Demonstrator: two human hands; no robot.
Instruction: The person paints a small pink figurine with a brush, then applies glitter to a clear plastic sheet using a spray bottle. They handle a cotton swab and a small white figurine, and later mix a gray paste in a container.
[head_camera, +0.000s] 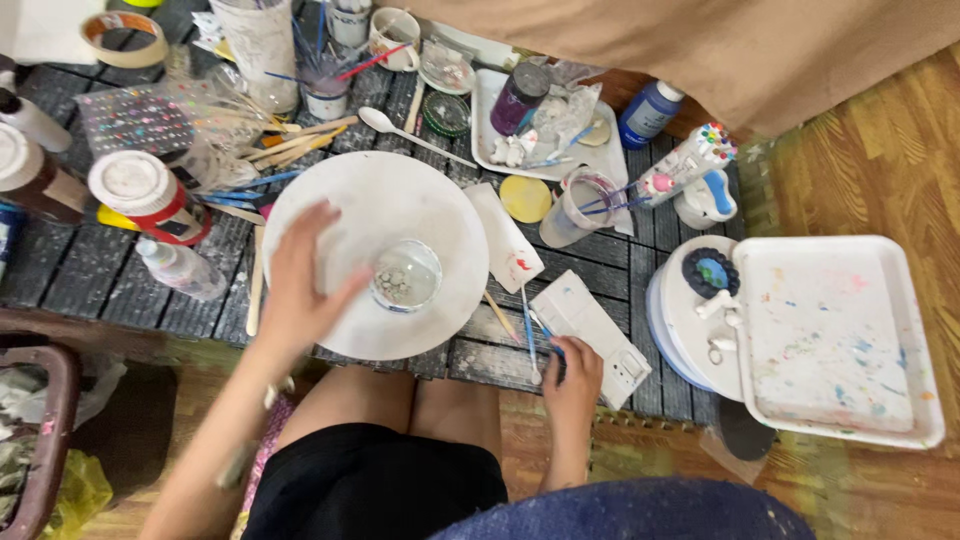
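Head view showed the left hand (300, 285) spread flat, fingers wide, resting on the near-left part of a round white turntable (330, 200), holding nothing. Its thumb reached toward a small clear glass cup (405, 276) that stood upright just right of the turntable's middle, mouth up, its long axis vertical and pointing at the camera; something pale lay in its bottom, too small to tell what.

The right hand (572, 375) sat at the near edge of the dark slatted table (80, 270), fingers curled narrowly on a thin blue-handled brush (532, 335). The brush ran nearly away from the person, leaning slightly left, its far end close to a white rectangular paint box (592, 335) that lay slantwise beside the hand.

As a judgement: the cup stood off-centre with a thumb near it, so a nudge or a quick spin could tip it and spill the contents. A plastic cup of brushes (575, 205) and a small bottle (180, 268) crowded the turntable's edges and could be knocked over by a sweeping forearm.
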